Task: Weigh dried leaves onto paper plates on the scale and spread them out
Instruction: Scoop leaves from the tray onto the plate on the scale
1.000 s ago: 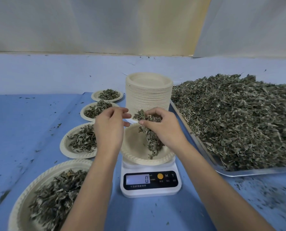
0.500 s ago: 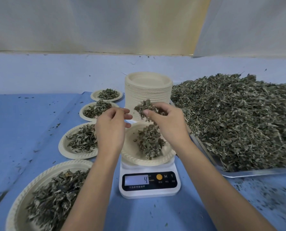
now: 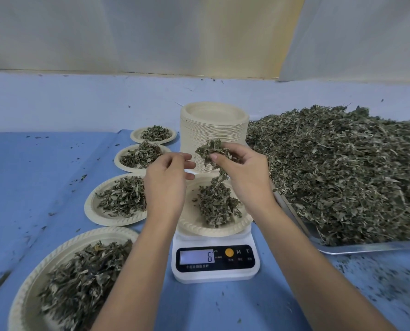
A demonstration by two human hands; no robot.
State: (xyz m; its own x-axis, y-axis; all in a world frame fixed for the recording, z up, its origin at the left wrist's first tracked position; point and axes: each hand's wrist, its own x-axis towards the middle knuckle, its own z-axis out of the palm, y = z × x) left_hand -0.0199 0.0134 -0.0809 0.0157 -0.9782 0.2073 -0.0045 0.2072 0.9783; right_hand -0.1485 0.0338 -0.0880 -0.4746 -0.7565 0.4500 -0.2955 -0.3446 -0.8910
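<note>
Scale (image 3: 214, 274) reads 6, up from 4: portion building on the plate (image 3: 213, 231). My right hand (image 3: 244, 180) pinches a leaf clump (image 3: 210, 149) above it; left hand (image 3: 167, 185) loosely spread, empty.

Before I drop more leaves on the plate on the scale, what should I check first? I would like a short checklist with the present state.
1. Plate sits squarely on the scale: ok.
2. Display is readable and shows 6: ok.
3. Right hand holds a clump of leaves above the plate: ok.
4. Left hand is free and holds nothing: ok.
5. Pile on the plate is spread out: not ok, it is heaped.
6. Target weight is reached: cannot tell.
</note>
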